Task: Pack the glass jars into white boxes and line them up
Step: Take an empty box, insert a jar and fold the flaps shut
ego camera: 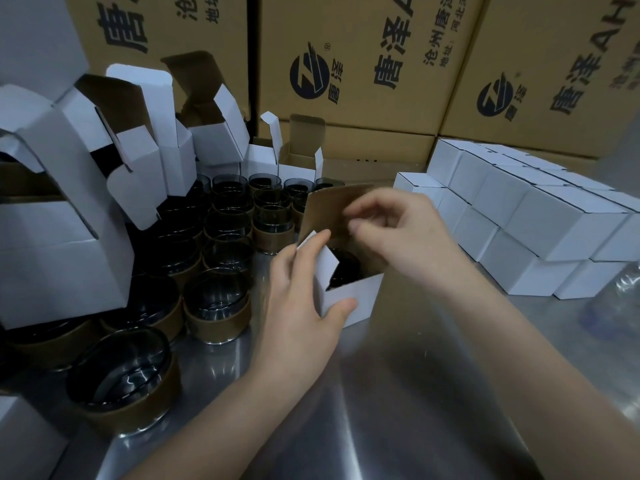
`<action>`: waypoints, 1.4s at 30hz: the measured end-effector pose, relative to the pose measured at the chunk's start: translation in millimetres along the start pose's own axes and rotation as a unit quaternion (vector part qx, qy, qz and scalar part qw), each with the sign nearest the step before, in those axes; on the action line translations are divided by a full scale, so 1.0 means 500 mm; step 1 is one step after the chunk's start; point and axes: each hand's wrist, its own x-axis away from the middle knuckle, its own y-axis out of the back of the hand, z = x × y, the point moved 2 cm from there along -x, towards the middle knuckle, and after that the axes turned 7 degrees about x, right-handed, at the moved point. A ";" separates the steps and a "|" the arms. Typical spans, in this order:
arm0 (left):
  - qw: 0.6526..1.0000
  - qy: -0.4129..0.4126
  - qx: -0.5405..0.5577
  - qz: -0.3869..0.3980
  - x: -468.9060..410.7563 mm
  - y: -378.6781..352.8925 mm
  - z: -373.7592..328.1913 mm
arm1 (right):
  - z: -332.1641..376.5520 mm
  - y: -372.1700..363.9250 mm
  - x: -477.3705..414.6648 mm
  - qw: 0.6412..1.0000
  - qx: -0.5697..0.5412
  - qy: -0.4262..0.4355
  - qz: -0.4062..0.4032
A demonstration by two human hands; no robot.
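A small white box stands open on the steel table in the middle of the view, with a dark glass jar inside it. My left hand grips the box's left side, thumb on the front wall and fingers on the white side flap. My right hand is above the box with its fingers curled on the brown inner face of the top flap. Several dark glass jars with brown bands stand to the left.
Several open empty white boxes pile up at the left. Closed white boxes are stacked in rows at the right. Large brown cartons form a wall behind. A clear plastic bottle lies at the right edge.
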 end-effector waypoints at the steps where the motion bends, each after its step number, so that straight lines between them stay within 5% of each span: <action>1: 1.000 0.002 -0.003 0.001 0.000 0.001 -0.001 | -0.005 0.002 -0.003 0.998 -0.041 -0.004 -0.052; 6: 1.000 0.016 -0.020 0.011 0.002 0.002 -0.004 | -0.044 0.006 -0.018 0.967 -0.187 -0.086 -0.148; 14: 0.999 0.038 -0.012 0.026 0.002 0.004 -0.012 | -0.092 -0.023 -0.022 0.941 -0.311 -0.132 0.029; 24: 0.993 0.071 0.097 0.002 -0.004 0.011 -0.022 | -0.104 -0.052 -0.015 0.946 -0.292 -0.085 0.115; 42: 0.960 0.079 0.266 -0.026 -0.021 0.021 -0.027 | -0.109 -0.069 -0.012 0.942 -0.301 -0.047 0.143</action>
